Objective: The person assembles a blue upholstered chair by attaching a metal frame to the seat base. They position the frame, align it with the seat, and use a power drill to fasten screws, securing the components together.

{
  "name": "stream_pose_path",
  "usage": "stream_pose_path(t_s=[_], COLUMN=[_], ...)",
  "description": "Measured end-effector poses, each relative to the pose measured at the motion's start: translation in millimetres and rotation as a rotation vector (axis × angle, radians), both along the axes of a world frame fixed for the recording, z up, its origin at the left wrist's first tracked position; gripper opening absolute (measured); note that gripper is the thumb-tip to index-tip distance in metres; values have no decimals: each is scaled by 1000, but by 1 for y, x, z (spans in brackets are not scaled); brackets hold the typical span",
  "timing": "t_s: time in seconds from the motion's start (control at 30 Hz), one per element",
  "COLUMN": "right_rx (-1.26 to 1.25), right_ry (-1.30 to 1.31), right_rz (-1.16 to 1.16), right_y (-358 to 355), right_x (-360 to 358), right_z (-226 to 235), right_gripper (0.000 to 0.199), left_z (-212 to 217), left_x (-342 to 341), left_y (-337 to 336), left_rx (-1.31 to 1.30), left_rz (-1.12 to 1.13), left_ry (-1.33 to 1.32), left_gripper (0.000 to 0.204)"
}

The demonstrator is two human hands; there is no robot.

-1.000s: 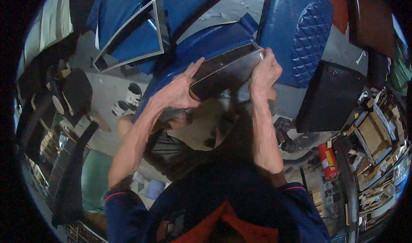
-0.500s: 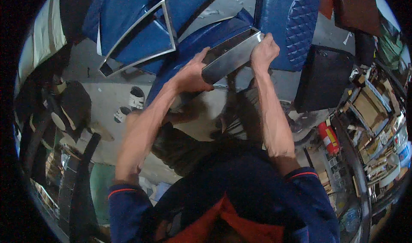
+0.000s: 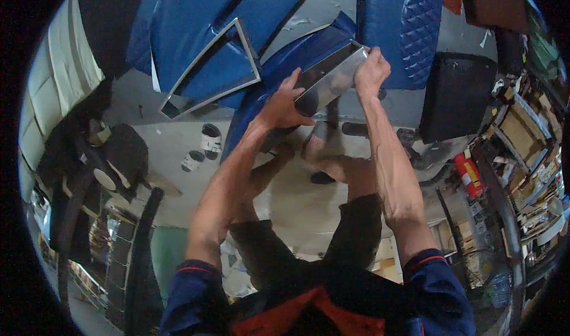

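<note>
A shiny, angular metal frame (image 3: 335, 81) made of wide flat bar is held tilted in front of me, its right end higher in the picture. My left hand (image 3: 284, 105) grips its lower left end, with fingers and thumb spread around the bar. Closed round the upper right corner is my right hand (image 3: 372, 73). Under and behind the frame runs a blue upholstered piece (image 3: 252, 107). A similar angular metal frame (image 3: 199, 65) lies on blue padded upholstery (image 3: 190, 15) to the left.
A blue panel with quilted stitching (image 3: 420, 33) stands at the far right, beside a black padded block (image 3: 457, 98). Sandals (image 3: 210, 140) lie on the floor at left. A red fire extinguisher (image 3: 468, 174) and cluttered shelving (image 3: 522, 134) line the right side.
The whole view has shifted, so the surroundings sit differently and my legs show apart below. The held frame appears slightly farther right, still between both hands.
</note>
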State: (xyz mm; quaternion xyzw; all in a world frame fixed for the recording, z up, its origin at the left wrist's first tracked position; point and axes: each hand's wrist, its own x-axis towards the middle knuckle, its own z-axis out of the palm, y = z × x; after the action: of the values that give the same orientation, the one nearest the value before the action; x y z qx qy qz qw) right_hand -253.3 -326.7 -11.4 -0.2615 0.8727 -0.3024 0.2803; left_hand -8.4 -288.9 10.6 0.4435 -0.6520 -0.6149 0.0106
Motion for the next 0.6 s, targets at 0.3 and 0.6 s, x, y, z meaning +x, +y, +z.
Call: stream_pose_path(t_s=[0.3,0.6], right_rx=[-13,-15], right_ry=[30,-462], right_rz=[-170,-459], right_y=[19,56], right_x=[20,101], right_z=[17,71], right_gripper=[46,69], left_z=[12,16], left_x=[-17,-19], left_y=[-2,-5], left_rx=[127,295], left_rz=[-122,-50], left_ry=[-147,-212], left_gripper=[87,92])
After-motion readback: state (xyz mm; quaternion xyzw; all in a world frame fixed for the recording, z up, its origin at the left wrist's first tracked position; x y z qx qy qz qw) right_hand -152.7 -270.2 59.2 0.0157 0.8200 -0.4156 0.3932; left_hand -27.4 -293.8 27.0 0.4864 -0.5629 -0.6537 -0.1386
